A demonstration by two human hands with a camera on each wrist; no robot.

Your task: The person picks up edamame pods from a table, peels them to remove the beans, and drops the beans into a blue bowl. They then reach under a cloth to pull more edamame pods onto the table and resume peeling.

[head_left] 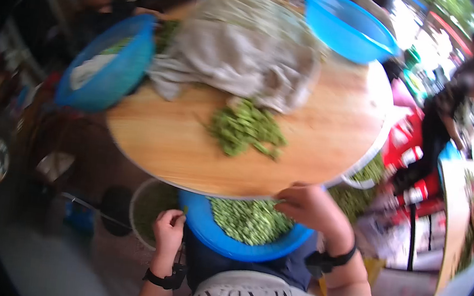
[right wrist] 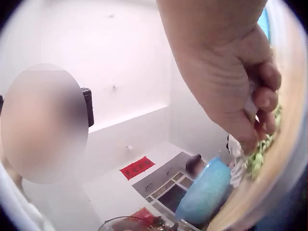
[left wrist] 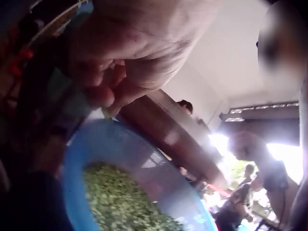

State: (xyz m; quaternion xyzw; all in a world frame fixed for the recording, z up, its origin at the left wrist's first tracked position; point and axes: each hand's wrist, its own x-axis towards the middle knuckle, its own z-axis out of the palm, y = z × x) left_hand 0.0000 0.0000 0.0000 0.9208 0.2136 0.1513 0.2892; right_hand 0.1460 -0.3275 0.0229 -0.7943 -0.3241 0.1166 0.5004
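Note:
A blue basin (head_left: 198,225) rests on the person's lap, holding many small green pieces (head_left: 252,222). Left of it, the left hand (head_left: 169,230) pinches a small green piece between thumb and fingers; its tip shows below the fingers (left wrist: 103,96) in the left wrist view. The right hand (head_left: 306,204) is above the basin's right side, by the table edge. Its fingers are bent in the right wrist view, where the hand (right wrist: 236,82) partly covers green pods (right wrist: 257,161); whether it holds anything is unclear. A pile of green pods (head_left: 245,128) lies on the round table (head_left: 162,146).
A crumpled light cloth (head_left: 241,50) covers the table's far part. Blue basins stand at the far right (head_left: 347,29) and left (head_left: 105,85). Below the table are a container (head_left: 140,213) at left and a white-rimmed one (head_left: 360,184) with green contents at right. Other people are around.

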